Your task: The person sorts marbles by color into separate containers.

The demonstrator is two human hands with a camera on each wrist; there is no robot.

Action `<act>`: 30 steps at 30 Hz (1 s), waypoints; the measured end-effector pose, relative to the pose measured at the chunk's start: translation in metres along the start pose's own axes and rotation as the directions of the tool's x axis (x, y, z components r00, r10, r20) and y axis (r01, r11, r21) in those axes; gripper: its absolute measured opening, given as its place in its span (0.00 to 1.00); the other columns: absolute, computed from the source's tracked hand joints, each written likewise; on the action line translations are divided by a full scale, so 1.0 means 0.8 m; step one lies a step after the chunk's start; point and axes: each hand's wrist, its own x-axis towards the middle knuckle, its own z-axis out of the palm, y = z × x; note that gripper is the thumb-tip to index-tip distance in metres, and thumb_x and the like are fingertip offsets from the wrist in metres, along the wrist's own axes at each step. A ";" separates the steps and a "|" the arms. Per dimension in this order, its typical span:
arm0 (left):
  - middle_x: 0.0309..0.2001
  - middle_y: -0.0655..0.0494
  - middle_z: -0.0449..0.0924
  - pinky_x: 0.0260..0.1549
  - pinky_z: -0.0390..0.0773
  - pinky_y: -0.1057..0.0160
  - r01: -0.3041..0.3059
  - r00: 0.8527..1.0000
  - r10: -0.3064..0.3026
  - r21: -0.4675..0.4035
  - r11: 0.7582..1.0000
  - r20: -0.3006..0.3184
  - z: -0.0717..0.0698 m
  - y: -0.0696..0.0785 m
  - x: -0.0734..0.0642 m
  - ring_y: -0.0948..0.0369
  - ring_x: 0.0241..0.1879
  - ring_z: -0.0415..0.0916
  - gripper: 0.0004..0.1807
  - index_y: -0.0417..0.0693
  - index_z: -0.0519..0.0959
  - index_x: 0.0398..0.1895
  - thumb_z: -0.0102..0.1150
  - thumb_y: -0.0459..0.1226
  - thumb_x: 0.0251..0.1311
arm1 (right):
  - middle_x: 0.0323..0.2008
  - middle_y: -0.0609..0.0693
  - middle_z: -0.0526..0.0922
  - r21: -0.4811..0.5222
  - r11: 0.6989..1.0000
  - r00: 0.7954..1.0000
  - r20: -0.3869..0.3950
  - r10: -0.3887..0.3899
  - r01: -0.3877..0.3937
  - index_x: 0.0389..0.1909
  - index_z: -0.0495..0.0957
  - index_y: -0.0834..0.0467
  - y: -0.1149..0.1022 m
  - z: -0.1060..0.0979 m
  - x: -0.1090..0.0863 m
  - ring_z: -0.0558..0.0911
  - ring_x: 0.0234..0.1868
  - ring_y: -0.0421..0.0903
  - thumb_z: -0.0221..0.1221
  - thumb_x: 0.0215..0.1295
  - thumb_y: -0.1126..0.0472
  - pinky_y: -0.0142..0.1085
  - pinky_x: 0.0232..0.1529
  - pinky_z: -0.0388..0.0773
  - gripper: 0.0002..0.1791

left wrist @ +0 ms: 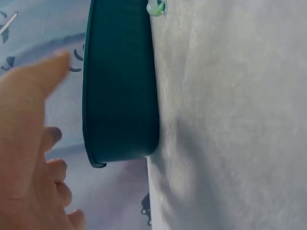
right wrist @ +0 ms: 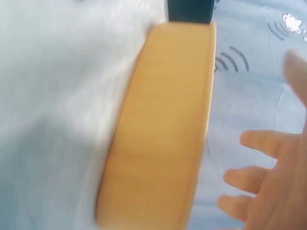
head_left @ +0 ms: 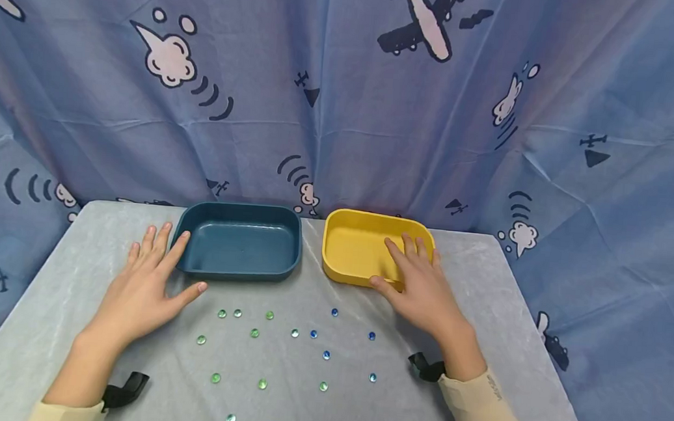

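Note:
My left hand (head_left: 142,285) hovers at the left end of a dark teal tray (head_left: 235,274), fingers spread and holding nothing. In the left wrist view, its thumb points toward the side wall of the teal tray (left wrist: 120,86), with a gap between. Over the front right part of a yellow tray (head_left: 348,254) my right hand (head_left: 422,295) is stretched out, nothing in its grasp. The right wrist view shows its fingers (right wrist: 247,179) apart from the yellow tray's outer wall (right wrist: 156,129). Both trays' visible insides hold nothing.
Several small green glass beads (head_left: 255,333) lie scattered on the pale cloth-covered table (head_left: 154,387), mostly left of centre. Several blue beads (head_left: 326,355) lie right of centre, before the yellow tray. A blue printed curtain (head_left: 351,94) hangs behind the table.

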 end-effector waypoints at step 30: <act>0.84 0.29 0.52 0.70 0.65 0.23 0.134 0.990 -0.138 -0.343 0.930 0.014 0.033 -0.028 0.000 0.28 0.79 0.57 0.55 0.44 0.45 0.91 0.67 0.54 0.76 | 0.40 0.42 0.88 0.716 0.683 0.965 0.055 -0.258 0.142 0.57 0.88 0.57 -0.117 0.068 0.001 0.85 0.45 0.46 0.70 0.76 0.59 0.48 0.52 0.86 0.13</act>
